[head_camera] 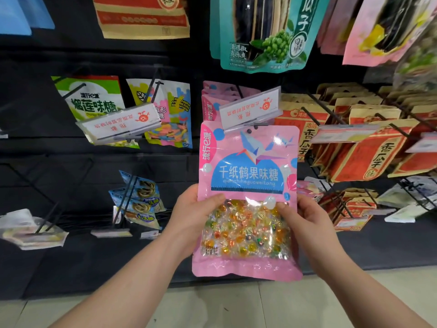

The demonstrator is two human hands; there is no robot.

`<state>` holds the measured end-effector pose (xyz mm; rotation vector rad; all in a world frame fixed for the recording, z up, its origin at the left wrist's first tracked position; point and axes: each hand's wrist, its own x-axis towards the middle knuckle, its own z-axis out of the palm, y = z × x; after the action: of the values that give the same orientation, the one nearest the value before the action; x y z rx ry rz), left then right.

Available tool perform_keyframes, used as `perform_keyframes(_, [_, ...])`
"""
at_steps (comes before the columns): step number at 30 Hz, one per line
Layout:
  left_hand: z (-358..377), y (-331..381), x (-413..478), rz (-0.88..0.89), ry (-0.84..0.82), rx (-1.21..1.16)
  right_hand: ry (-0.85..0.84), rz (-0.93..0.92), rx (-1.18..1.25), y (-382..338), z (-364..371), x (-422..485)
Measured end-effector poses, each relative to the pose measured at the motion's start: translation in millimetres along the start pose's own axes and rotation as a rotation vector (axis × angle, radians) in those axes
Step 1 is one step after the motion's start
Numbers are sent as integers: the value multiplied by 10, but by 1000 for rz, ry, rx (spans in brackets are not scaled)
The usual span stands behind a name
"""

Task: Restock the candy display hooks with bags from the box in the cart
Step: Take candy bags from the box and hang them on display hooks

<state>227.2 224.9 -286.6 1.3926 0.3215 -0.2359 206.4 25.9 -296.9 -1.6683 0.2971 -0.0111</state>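
Note:
A pink candy bag [248, 176] with a paper-crane picture and a clear window of coloured sweets is upright in front of the display. My left hand [189, 218] grips its left edge, thumb on the front. My right hand [307, 221] grips the right edge the same way. The bag's top, with its two hanging holes, sits right at the tip of a display hook under a white price tag [250, 107]. Several matching pink bags [212, 100] hang further back on that hook. The box and cart are out of view.
A black peg wall carries other hooks: green durian candy bags [92, 98] and a colourful bag [175, 114] to the left, red-and-tan seed packets [354, 143] to the right, blue bags [139, 197] lower left. A second price tag [120, 123] juts out left. Pale floor tiles lie below.

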Motion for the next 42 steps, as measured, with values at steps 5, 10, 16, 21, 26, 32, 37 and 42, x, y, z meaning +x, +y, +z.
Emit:
perform_keyframes(5, [4, 12, 143, -2, 0, -8, 4, 25, -23, 14, 44, 165])
perform_keyframes(10, [-10, 37, 420, 3, -11, 54, 26, 35, -107, -16, 139, 423])
perform_keyframes(16, [16, 118, 815, 59, 1, 153, 59, 42, -198, -107, 276, 857])
perform_keyframes(21, [87, 184, 1120, 85, 46, 212, 76, 45, -260, -111, 373, 1199])
perform_keyframes(26, [73, 197, 1392, 109, 128, 280, 98, 70, -333, -91, 465, 1448])
perform_keyframes(32, [77, 113, 1497, 103, 156, 388, 104, 77, -461, -20, 488, 1503])
perform_keyframes(37, [67, 69, 1515, 122, 219, 533, 30, 91, -522, -20, 462, 1467])
perform_keyframes(42, [60, 74, 1406, 155, 221, 667, -31, 4, -657, -83, 410, 1303])
